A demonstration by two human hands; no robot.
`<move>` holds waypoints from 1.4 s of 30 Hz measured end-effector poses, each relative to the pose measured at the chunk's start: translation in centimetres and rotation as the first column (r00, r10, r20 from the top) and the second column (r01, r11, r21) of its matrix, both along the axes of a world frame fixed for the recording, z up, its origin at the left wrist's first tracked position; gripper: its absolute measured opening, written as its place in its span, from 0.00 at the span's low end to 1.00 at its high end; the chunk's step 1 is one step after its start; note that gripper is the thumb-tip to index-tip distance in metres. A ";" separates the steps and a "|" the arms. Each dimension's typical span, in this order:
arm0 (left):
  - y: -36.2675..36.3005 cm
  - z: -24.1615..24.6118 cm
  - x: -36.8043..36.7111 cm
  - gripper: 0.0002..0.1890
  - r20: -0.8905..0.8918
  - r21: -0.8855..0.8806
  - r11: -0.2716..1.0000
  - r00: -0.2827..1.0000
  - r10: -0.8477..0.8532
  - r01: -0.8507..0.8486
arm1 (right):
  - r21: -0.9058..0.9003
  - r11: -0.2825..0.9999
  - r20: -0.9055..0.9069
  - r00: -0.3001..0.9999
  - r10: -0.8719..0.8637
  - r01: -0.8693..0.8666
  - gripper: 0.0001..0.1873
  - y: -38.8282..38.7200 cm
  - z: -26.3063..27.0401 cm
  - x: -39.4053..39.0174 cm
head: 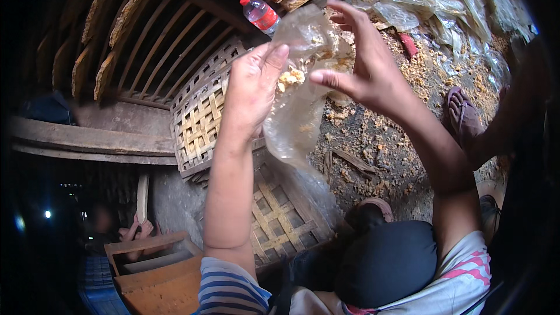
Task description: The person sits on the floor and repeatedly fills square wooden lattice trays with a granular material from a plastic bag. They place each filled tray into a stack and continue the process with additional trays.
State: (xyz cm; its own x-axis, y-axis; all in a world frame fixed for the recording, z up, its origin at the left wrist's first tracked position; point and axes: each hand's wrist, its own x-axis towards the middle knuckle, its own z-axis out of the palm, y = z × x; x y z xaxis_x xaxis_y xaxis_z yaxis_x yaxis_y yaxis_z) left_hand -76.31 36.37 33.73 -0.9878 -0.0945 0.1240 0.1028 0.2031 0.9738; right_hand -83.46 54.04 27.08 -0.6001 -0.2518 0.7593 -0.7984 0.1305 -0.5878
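Observation:
My left hand [253, 83] pinches a crumpled sheet of clear plastic [302, 127] between thumb and fingers. The sheet hangs down from the grip towards a woven bamboo rack. Pale yellow crumbs [292, 77] cling to the plastic just beside my left thumb. To the right, my right hand [367, 61] is raised with thumb and fingers spread wide, close to the sheet's far edge; no object shows in its grasp. Behind the plastic stands a clear bottle [261, 14] with a red cap and red label, its lower part hidden.
Woven bamboo racks [199, 122] stand left and below. Slabs on slatted shelving [127, 17] line the upper left. Crumbs cover the ground [372, 144]; more plastic sheeting [420, 4] lies at upper right. A person's sandalled foot [466, 113] is at right. Another person's hands [142, 227] hold a wooden piece, lower left.

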 end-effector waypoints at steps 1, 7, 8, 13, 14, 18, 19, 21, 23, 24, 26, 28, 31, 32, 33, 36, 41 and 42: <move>0.4 1.1 -0.2 0.19 -0.027 -0.104 0.994 0.999 -0.029 0.027 | -0.056 0.996 0.105 0.991 0.079 -0.073 0.41 -0.1 -0.3 -0.7; 0.5 6.0 -3.5 0.15 -0.278 -0.624 0.781 0.937 -0.213 -0.008 | -0.272 0.861 0.523 0.685 0.507 -0.429 0.16 2.8 3.4 -3.3; 0.4 6.8 -3.9 0.14 -0.292 -0.670 0.741 0.931 -0.220 -0.035 | -0.327 0.798 0.484 0.636 0.601 -0.506 0.17 3.3 4.1 -3.3; 1.3 8.9 -5.1 0.16 -0.219 -0.773 0.634 0.926 -0.306 0.027 | -0.283 0.829 0.298 0.777 0.555 -0.483 0.20 3.7 7.1 -3.8; 1.7 9.6 -5.2 0.15 -0.155 -0.796 0.603 0.945 -0.289 0.053 | -0.189 0.872 0.310 0.815 0.489 -0.452 0.18 3.8 7.9 -4.3; 1.5 10.2 -6.4 0.13 -0.240 -0.807 0.587 0.874 -0.422 0.062 | -0.064 0.934 0.319 0.880 0.352 -0.350 0.16 3.6 8.7 -5.0; 1.3 10.4 -6.7 0.13 -0.252 -0.813 0.579 0.857 -0.449 0.064 | -0.076 0.940 0.312 0.887 0.341 -0.334 0.16 3.4 8.5 -5.0; 1.2 10.5 -6.8 0.13 -0.243 -0.833 0.552 0.872 -0.425 0.037 | -0.006 0.947 0.351 0.886 0.303 -0.321 0.16 3.4 7.6 -5.2; 1.3 11.2 -6.5 0.13 -0.181 -0.871 0.491 0.916 -0.359 0.020 | 0.066 0.936 0.405 0.867 0.292 -0.346 0.18 4.2 6.6 -5.4; 0.9 11.1 -6.5 0.13 -0.210 -0.868 0.496 0.908 -0.362 -0.003 | 0.123 0.907 0.363 0.869 0.336 -0.402 0.19 4.9 6.1 -5.6; 0.3 10.8 -6.7 0.13 -0.277 -0.856 0.515 0.883 -0.379 -0.047 | 0.254 0.839 0.281 0.867 0.412 -0.482 0.22 6.9 6.0 -6.0; 0.3 11.0 -6.7 0.13 -0.252 -0.856 0.517 0.891 -0.376 -0.024 | 0.155 0.843 0.325 0.833 0.448 -0.515 0.24 7.0 6.8 -5.9; 0.7 10.6 -6.6 0.13 -0.247 -0.855 0.519 0.882 -0.402 -0.003 | 0.031 0.927 0.551 0.781 0.296 -0.373 0.25 5.1 9.2 -4.8; 0.9 10.5 -6.6 0.13 -0.253 -0.853 0.521 0.873 -0.417 0.002 | 0.039 0.930 0.480 0.823 0.303 -0.365 0.23 4.2 8.9 -5.0; 1.0 10.5 -6.8 0.13 -0.297 -0.853 0.521 0.857 -0.422 -0.038 | 0.050 0.934 0.403 0.863 0.304 -0.353 0.21 3.3 8.1 -5.6; 0.9 10.7 -6.9 0.14 -0.385 -0.848 0.510 0.829 -0.405 -0.145 | 0.164 0.914 0.426 0.862 0.275 -0.372 0.15 3.6 5.3 -6.5; 0.4 11.4 -7.0 0.16 -0.394 -0.820 0.554 0.844 -0.364 -0.143 | -0.157 0.881 0.428 0.773 0.468 -0.446 0.31 5.6 3.6 -6.2; 0.3 10.9 -7.0 0.16 -0.403 -0.818 0.555 0.840 -0.364 -0.152 | -0.152 0.852 0.364 0.773 0.520 -0.501 0.36 5.4 5.2 -5.6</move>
